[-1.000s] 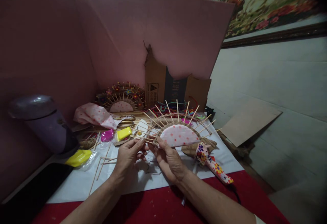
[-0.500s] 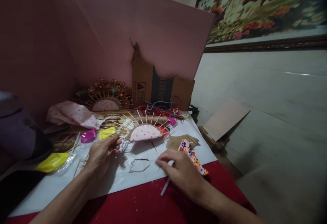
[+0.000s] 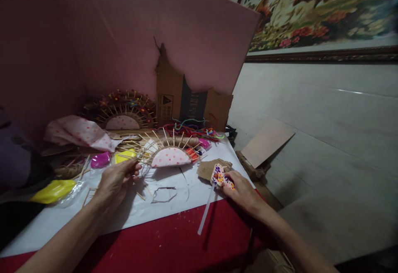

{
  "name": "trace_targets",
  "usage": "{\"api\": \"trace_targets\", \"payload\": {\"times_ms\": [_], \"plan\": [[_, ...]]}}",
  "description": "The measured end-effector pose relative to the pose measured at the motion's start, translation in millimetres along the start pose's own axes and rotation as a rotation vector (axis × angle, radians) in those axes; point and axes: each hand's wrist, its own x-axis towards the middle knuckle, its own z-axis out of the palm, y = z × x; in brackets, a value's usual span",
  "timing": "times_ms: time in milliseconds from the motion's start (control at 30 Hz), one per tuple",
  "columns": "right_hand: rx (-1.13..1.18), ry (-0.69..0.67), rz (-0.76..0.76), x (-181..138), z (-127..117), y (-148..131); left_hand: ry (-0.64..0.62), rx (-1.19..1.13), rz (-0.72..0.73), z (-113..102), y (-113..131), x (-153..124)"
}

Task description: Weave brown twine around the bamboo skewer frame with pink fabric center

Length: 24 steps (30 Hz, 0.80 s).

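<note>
My left hand (image 3: pixel 116 179) pinches the left edge of a half-round craft piece (image 3: pixel 169 157), a pink dotted fabric half-disc ringed with thin wooden sticks, which rests on the white sheet (image 3: pixel 174 206). My right hand (image 3: pixel 244 192) is wrapped around the handle of a glue gun (image 3: pixel 219 176) covered in flowered tape. A white glue stick (image 3: pixel 207 210) pokes out of the gun toward me over the red cloth (image 3: pixel 174 244).
A finished decorated half-disc (image 3: pixel 122 113) leans on the pink backboard beside a cardboard box (image 3: pixel 189 105). Pink dotted fabric (image 3: pixel 79 132), coloured clay packets (image 3: pixel 54 191), loose sticks, pipe cleaners (image 3: pixel 194 131) and a cardboard scrap (image 3: pixel 208 167) lie around. The table's right edge drops to the floor.
My right hand let go of the craft piece, moved right and took hold of the glue gun. The craft piece now rests on the sheet, held only by my left hand.
</note>
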Motion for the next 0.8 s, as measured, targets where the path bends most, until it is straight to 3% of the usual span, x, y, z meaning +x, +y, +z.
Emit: {"api": "trace_targets", "payload": {"times_ms": [167,333,533,600,700,800], "plan": [[0.06,0.08,-0.038,-2,-16,-3,-0.004,-0.01,-0.023,1,0,-1],[0.086,-0.072,0.09,3,-20,-5,-0.018,-0.019,-0.026,0,-1,-1],[0.453,-0.212,0.275,11,-29,0,-0.033,-0.006,-0.012,-1,-4,-1],[0.617,-0.193,0.314,8,-34,-1,-0.039,-0.002,-0.011,0,-5,-2],[0.897,-0.008,0.279,4,-42,-12,-0.039,0.0,0.004,-1,-5,-5],[1.058,-0.072,0.242,8,-43,-37,-0.022,0.003,0.023,-1,-6,-5]]}}
